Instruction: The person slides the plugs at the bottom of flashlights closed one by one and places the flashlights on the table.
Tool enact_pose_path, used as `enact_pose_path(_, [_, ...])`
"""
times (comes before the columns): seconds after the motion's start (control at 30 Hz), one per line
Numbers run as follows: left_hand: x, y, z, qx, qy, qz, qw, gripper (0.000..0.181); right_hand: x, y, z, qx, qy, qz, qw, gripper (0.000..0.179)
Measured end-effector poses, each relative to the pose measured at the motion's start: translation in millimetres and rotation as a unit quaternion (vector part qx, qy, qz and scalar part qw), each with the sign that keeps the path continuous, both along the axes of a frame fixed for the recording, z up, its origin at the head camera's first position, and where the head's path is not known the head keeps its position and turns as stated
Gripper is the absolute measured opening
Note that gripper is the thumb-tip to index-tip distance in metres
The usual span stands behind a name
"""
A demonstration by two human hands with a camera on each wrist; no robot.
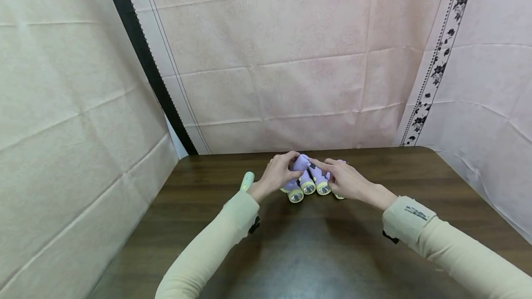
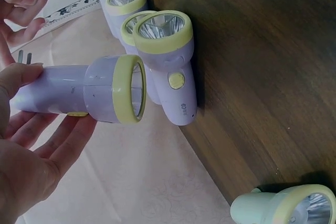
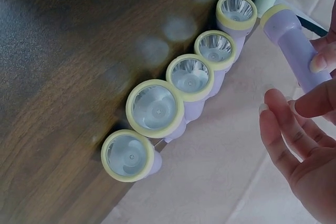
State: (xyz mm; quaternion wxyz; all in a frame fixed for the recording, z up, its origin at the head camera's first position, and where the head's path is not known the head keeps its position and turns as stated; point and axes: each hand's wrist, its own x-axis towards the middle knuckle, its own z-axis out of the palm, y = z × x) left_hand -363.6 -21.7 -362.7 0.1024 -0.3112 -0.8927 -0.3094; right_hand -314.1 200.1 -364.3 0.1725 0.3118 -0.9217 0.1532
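My left hand [image 1: 277,172] grips a purple flashlight [image 2: 65,87] with a yellow rim, held sideways above the table. Two metal plug prongs [image 2: 24,57] stick out near its tail in the left wrist view. Close to that tail is my right hand [image 1: 351,182], its fingers [image 3: 294,129] loosely bent with nothing held; whether a fingertip touches the flashlight I cannot tell. Several similar purple flashlights stand side by side in a row, lenses toward me, one [image 3: 155,109] larger in the right wrist view. The hands partly cover them in the head view.
A mint-green flashlight [image 1: 247,181] lies left of the row, by my left wrist. The dark wooden table [image 1: 299,253] runs back to a hanging pale cloth [image 1: 282,59]. More cloth [image 1: 75,105] hangs along the sides.
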Motion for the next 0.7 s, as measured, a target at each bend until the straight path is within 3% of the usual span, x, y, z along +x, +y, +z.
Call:
enact_pose_path(0.33, [4.6, 1.8, 0.5, -0.003, -0.015, 0.002, 0.9999, 0.045, -0.5, -1.2, -0.5, -0.005, -0.005, 0.002, 1.0000, 0.074])
enact_pose_path(0.7, [3.7, 4.5, -1.5, -0.008, -0.009, -0.006, 0.9999, 0.045, -0.1, -1.6, -0.8, -0.009, -0.009, -0.001, 0.9999, 0.074])
